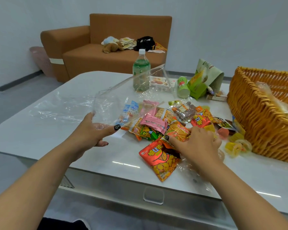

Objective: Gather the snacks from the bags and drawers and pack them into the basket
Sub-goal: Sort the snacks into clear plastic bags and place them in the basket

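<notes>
My left hand (pixel 91 130) holds a clear plastic bag (pixel 83 103) lifted over the white table (pixel 40 130). A heap of snack packets (pixel 158 123) lies spilled beside it. My right hand (pixel 196 143) rests on the heap, fingers curled over an orange stick-snack packet (pixel 179 130). A red and yellow snack packet (pixel 161 161) lies just in front of that hand. At the right stands a woven wicker basket (pixel 263 117) with a wrapped item inside.
A green drink bottle (pixel 141 72), a small green bottle (pixel 183 87), a green paper bag (pixel 204 78) and a boxed snack (pixel 161 82) sit at the table's back. Yellow jelly cups (pixel 236 146) lie by the basket. A drawer handle (pixel 154 195) is below. Behind is a brown sofa (pixel 106 52).
</notes>
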Motion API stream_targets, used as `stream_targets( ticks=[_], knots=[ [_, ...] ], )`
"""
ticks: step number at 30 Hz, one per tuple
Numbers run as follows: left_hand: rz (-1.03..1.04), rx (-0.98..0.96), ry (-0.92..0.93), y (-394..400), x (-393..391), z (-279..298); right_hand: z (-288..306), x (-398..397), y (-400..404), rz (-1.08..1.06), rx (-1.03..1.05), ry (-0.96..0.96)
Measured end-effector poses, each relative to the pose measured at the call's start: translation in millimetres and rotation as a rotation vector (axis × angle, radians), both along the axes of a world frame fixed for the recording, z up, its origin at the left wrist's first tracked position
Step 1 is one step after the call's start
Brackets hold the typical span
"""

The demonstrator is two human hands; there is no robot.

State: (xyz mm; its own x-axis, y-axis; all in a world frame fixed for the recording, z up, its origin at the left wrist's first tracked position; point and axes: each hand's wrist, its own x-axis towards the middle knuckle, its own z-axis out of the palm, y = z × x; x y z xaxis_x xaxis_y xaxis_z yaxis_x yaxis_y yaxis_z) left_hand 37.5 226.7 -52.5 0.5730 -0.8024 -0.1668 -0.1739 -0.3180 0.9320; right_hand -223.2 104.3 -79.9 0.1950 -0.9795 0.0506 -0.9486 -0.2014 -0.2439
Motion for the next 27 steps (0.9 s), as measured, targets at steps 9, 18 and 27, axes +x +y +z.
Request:
stream_targets(
  ticks=[9, 18, 27],
  knots=[
    [-0.071, -0.007, -0.024, 7, 4, -1, -8, 2, 7, 0.035, 0.086, -0.213],
    [-0.104, 0.029, -0.109, 3, -5, -4, -18, -20, 9, 0.129, -0.104, -0.503],
    [-0.215, 0.100, -0.134, 13, 3, 21, 21, -60, -21, 0.253, -0.176, -1.144]
  ],
)
